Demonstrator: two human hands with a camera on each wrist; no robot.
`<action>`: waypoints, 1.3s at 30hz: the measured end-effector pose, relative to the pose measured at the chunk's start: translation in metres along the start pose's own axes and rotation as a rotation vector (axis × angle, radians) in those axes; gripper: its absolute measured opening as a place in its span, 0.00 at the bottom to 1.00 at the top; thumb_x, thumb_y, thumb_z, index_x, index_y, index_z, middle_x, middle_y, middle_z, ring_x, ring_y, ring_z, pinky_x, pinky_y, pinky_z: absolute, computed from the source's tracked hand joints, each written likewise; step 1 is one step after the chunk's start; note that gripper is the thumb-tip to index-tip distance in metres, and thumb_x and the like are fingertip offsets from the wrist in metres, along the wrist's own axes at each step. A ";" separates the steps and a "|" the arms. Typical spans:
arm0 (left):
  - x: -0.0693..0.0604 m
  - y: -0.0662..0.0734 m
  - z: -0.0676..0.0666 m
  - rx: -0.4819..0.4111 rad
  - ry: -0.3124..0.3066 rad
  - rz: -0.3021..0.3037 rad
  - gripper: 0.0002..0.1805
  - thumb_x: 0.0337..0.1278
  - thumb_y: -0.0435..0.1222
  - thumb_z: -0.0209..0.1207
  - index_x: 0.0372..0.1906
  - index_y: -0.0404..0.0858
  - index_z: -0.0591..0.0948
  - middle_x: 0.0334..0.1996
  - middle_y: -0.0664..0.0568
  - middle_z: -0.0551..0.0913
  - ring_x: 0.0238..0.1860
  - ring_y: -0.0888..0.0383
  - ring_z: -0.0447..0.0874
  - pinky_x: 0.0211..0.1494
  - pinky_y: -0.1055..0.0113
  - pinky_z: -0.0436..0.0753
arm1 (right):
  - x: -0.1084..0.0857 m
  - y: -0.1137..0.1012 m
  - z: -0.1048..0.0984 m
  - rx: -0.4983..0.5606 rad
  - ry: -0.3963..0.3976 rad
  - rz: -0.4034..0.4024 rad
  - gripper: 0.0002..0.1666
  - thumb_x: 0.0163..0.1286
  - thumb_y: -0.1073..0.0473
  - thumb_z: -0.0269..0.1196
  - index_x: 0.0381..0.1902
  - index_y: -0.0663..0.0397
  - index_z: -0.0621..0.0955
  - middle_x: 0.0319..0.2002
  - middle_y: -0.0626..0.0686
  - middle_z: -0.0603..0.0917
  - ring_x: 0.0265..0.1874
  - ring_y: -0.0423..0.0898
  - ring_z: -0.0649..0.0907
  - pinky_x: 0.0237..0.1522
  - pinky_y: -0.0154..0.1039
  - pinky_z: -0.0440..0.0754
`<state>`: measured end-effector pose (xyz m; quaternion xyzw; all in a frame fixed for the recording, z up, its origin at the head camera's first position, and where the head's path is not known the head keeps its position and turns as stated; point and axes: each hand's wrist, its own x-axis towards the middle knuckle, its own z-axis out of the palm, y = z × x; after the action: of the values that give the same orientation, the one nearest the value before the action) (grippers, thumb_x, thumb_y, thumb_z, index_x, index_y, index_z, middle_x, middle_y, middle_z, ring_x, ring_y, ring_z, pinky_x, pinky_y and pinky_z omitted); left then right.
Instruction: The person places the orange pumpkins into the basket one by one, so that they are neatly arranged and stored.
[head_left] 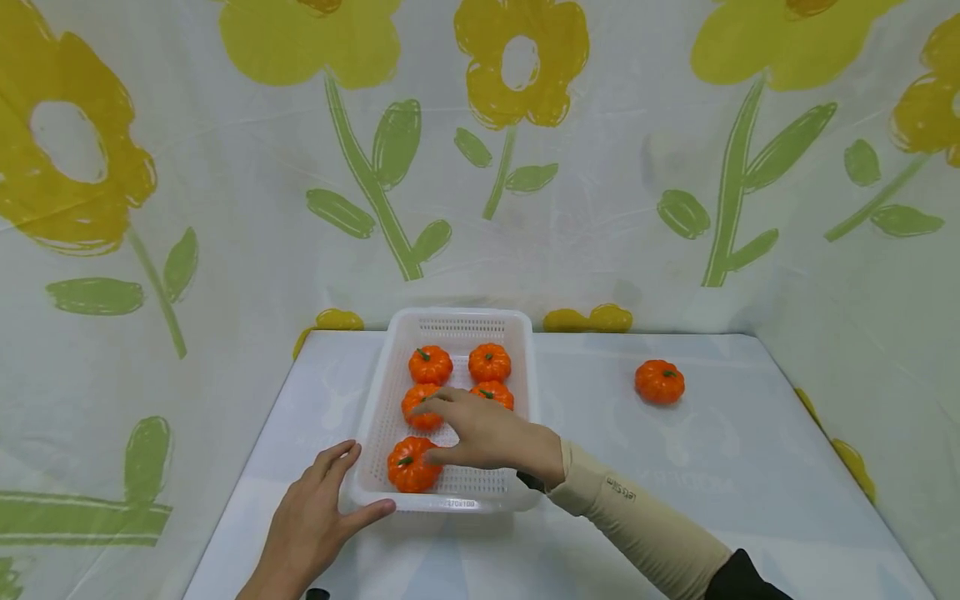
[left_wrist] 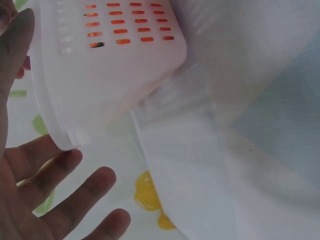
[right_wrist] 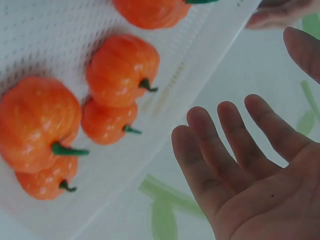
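A white slotted plastic basket (head_left: 461, 502) holds several small orange pumpkins with green stems, among them one at its front left (head_left: 411, 468). My left hand (head_left: 311, 510) is at the basket's front left corner, thumb on the front rim and fingers by the left side. In the left wrist view, extended fingers (left_wrist: 97, 182) spread beside the basket wall (left_wrist: 100, 80), two touching its rim. Over the basket hovers my right hand (head_left: 491, 435), partly covering pumpkins. The right wrist view shows its palm (right_wrist: 265, 200) holding nothing, apart from the pumpkins (right_wrist: 40, 120).
Another orange pumpkin (head_left: 660, 382) lies alone on the white table (head_left: 720, 500), to the basket's right. Behind and beside the table hangs a pale curtain (head_left: 585, 233) printed with yellow flowers and green leaves. The basket's far end is near the table's back edge.
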<state>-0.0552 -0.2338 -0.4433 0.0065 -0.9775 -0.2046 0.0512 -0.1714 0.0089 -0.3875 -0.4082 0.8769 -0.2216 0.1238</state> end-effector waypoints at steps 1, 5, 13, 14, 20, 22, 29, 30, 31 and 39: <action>0.000 0.000 0.000 0.004 -0.012 -0.010 0.63 0.37 0.79 0.58 0.69 0.34 0.75 0.68 0.44 0.73 0.56 0.41 0.80 0.56 0.38 0.81 | -0.002 0.003 -0.003 0.009 0.013 0.009 0.34 0.66 0.44 0.70 0.67 0.42 0.76 0.64 0.47 0.76 0.54 0.43 0.80 0.59 0.38 0.81; 0.001 0.001 -0.001 0.004 -0.040 -0.034 0.65 0.36 0.81 0.56 0.70 0.34 0.73 0.68 0.43 0.72 0.57 0.40 0.78 0.57 0.37 0.80 | -0.011 0.016 -0.012 0.056 0.078 0.036 0.33 0.66 0.44 0.71 0.67 0.42 0.76 0.64 0.45 0.76 0.60 0.44 0.78 0.62 0.42 0.79; 0.000 0.000 -0.002 0.001 -0.018 -0.010 0.64 0.36 0.80 0.56 0.69 0.34 0.74 0.68 0.44 0.73 0.56 0.41 0.79 0.57 0.39 0.80 | -0.037 0.046 -0.020 0.217 0.325 0.069 0.29 0.67 0.50 0.71 0.64 0.43 0.78 0.62 0.46 0.76 0.57 0.44 0.77 0.62 0.45 0.79; 0.000 -0.001 -0.002 0.001 -0.012 -0.005 0.64 0.36 0.80 0.57 0.69 0.34 0.74 0.67 0.44 0.73 0.55 0.41 0.79 0.57 0.39 0.80 | -0.040 0.051 -0.020 0.234 0.362 0.071 0.28 0.67 0.52 0.72 0.63 0.43 0.78 0.61 0.45 0.76 0.57 0.43 0.77 0.61 0.45 0.79; 0.001 0.000 -0.002 0.001 -0.012 -0.003 0.63 0.37 0.79 0.58 0.69 0.33 0.74 0.67 0.43 0.73 0.55 0.41 0.80 0.56 0.39 0.80 | -0.056 0.078 -0.019 0.226 0.479 0.118 0.28 0.67 0.54 0.72 0.64 0.46 0.78 0.63 0.46 0.76 0.62 0.46 0.76 0.62 0.50 0.79; 0.001 0.000 -0.001 -0.002 -0.016 -0.004 0.63 0.37 0.79 0.59 0.69 0.33 0.74 0.67 0.43 0.73 0.55 0.41 0.80 0.56 0.39 0.80 | -0.062 0.087 -0.019 0.204 0.481 0.164 0.30 0.67 0.51 0.71 0.65 0.46 0.77 0.64 0.46 0.75 0.63 0.48 0.75 0.64 0.53 0.77; 0.002 0.002 -0.001 0.000 -0.033 -0.010 0.63 0.37 0.79 0.58 0.70 0.34 0.73 0.68 0.44 0.72 0.54 0.42 0.80 0.57 0.40 0.80 | -0.089 0.121 -0.022 0.150 0.519 0.294 0.34 0.67 0.52 0.71 0.68 0.49 0.75 0.65 0.54 0.74 0.64 0.56 0.75 0.64 0.60 0.76; 0.002 0.002 -0.001 0.000 -0.033 -0.011 0.63 0.37 0.79 0.58 0.70 0.34 0.73 0.68 0.44 0.72 0.54 0.42 0.80 0.57 0.39 0.80 | -0.092 0.127 -0.023 0.138 0.529 0.312 0.34 0.67 0.51 0.71 0.68 0.50 0.74 0.65 0.55 0.75 0.63 0.57 0.75 0.64 0.60 0.76; 0.002 0.001 -0.001 -0.001 -0.034 -0.012 0.63 0.37 0.79 0.58 0.70 0.34 0.74 0.68 0.44 0.72 0.54 0.41 0.80 0.57 0.40 0.80 | -0.096 0.132 -0.024 0.133 0.541 0.328 0.35 0.67 0.52 0.71 0.69 0.51 0.73 0.65 0.56 0.74 0.63 0.58 0.75 0.64 0.61 0.76; 0.000 -0.001 0.000 -0.010 -0.028 -0.011 0.63 0.38 0.79 0.59 0.70 0.34 0.73 0.68 0.45 0.72 0.56 0.41 0.79 0.57 0.39 0.80 | -0.120 0.174 -0.029 0.101 0.670 0.412 0.43 0.65 0.56 0.72 0.72 0.61 0.67 0.70 0.66 0.68 0.69 0.65 0.66 0.68 0.67 0.66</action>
<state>-0.0553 -0.2350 -0.4437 0.0086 -0.9770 -0.2100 0.0362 -0.2213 0.2087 -0.4426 -0.1221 0.9204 -0.3557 -0.1073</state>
